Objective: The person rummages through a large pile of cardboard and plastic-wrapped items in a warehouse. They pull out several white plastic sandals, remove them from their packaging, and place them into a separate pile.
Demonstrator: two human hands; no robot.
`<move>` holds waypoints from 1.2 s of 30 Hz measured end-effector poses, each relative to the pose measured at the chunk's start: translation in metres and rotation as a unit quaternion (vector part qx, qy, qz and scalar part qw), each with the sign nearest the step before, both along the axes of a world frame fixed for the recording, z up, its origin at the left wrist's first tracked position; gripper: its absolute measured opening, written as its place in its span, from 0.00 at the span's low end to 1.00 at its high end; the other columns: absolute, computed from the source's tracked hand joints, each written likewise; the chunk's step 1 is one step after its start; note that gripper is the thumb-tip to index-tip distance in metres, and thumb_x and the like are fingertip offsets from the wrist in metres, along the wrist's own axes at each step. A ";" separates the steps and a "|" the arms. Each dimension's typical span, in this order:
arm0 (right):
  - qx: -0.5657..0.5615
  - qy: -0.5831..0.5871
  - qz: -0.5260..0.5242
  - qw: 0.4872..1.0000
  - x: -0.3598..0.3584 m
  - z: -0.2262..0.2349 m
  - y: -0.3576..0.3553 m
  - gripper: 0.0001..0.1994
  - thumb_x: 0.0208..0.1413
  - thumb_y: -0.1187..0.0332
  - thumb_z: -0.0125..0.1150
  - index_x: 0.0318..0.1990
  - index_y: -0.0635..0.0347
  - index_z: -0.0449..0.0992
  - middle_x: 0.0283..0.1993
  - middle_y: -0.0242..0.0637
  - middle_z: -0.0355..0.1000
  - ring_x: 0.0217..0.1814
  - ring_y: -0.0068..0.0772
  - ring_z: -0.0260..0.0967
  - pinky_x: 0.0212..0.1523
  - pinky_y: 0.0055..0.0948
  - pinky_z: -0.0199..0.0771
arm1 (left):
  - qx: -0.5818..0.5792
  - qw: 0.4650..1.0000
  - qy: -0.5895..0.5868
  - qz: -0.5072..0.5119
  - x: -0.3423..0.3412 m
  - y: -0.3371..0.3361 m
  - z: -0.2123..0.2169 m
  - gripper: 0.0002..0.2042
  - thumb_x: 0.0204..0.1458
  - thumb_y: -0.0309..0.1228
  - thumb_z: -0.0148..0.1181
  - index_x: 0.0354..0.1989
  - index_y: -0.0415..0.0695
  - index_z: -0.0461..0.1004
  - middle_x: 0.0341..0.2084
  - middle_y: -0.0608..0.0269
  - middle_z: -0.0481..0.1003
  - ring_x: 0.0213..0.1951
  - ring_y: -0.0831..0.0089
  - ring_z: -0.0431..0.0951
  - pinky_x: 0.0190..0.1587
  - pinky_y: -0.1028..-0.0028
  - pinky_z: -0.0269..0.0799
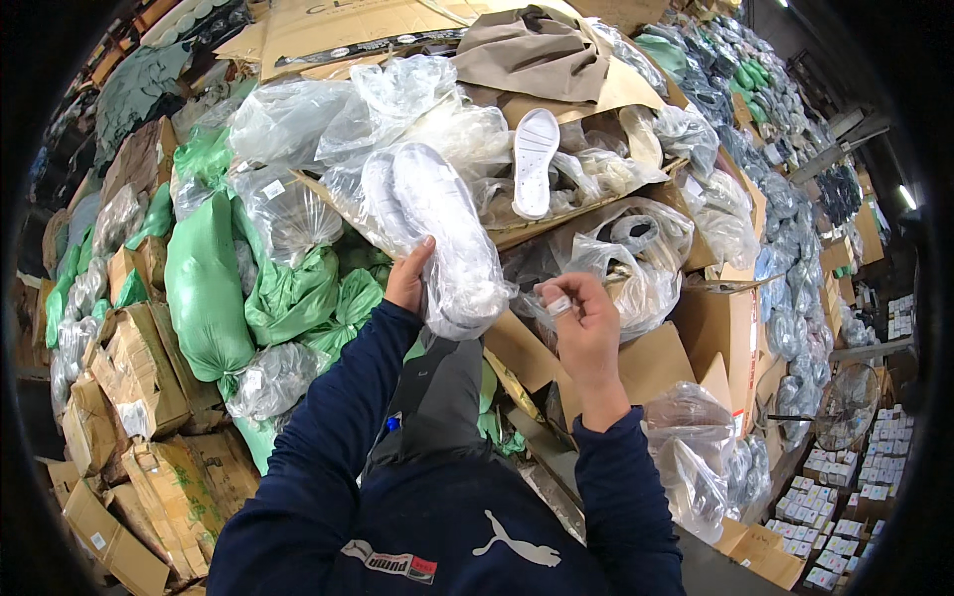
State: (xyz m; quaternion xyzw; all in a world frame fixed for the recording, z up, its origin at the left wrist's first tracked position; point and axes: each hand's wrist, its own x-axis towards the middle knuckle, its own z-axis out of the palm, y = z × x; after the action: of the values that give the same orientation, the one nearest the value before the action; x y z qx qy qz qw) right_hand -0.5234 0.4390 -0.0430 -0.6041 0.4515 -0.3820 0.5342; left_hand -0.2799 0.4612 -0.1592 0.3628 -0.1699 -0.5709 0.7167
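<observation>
White shoe soles [437, 204] lie side by side inside a clear plastic bag [475, 298], held up in front of me. My left hand [409, 278] grips the bag's left side, thumb on top. My right hand [584, 323] is closed in a pinch at the bag's near right end, where a loose flap of plastic reaches its fingertips. White tape wraps one of its digits. Beyond the bag, a single white sole [536, 159] lies bare on other bagged goods.
Green sacks [209, 288] and worn cardboard boxes [149, 372] are piled at left. An open carton [711, 338] and a bag of rolled material [636, 253] sit at right. Brown cloth [532, 55] lies at the back. A round fan [847, 405] stands far right near stacked small boxes [840, 517].
</observation>
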 end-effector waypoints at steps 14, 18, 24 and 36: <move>-0.118 0.101 0.173 0.973 -0.006 -0.081 0.120 0.07 0.50 0.71 0.62 0.32 0.66 0.73 0.30 0.46 0.73 0.33 0.45 0.72 0.37 0.36 0.71 | 0.013 0.705 -0.707 0.051 -0.021 0.161 0.005 0.17 0.48 0.36 0.68 0.40 0.35 0.77 0.41 0.48 0.78 0.46 0.52 0.78 0.50 0.63 0.73; 0.023 0.086 0.157 0.984 0.005 -0.079 0.130 0.09 0.49 0.70 0.61 0.34 0.67 0.73 0.30 0.49 0.74 0.30 0.45 0.72 0.34 0.36 0.71 | -0.050 0.705 -0.663 -0.248 -0.028 0.170 0.049 0.14 0.47 0.33 0.66 0.40 0.39 0.77 0.40 0.51 0.77 0.44 0.52 0.77 0.47 0.62 0.74; -0.033 0.086 0.237 0.967 0.013 -0.069 0.136 0.14 0.50 0.67 0.62 0.41 0.67 0.77 0.33 0.53 0.76 0.36 0.53 0.76 0.40 0.42 0.75 | -0.067 0.675 -0.694 -0.241 -0.027 0.178 0.062 0.11 0.43 0.25 0.65 0.37 0.39 0.77 0.39 0.53 0.77 0.36 0.53 0.79 0.41 0.65 0.76; 0.382 -0.092 0.126 0.911 0.016 -0.087 0.162 0.08 0.61 0.70 0.55 0.40 0.66 0.75 0.31 0.29 0.71 0.31 0.23 0.71 0.29 0.25 0.76 | 0.062 0.805 -0.526 -0.269 -0.030 0.203 0.052 0.13 0.46 0.29 0.65 0.40 0.39 0.76 0.35 0.58 0.73 0.37 0.65 0.75 0.40 0.69 0.72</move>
State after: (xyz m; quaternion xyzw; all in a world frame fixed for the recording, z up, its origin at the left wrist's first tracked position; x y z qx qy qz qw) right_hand -0.5070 0.6010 -0.1296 -0.3679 0.4319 -0.1639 0.8070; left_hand -0.3104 0.6643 -0.1070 0.5903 -0.5758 -0.4721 0.3115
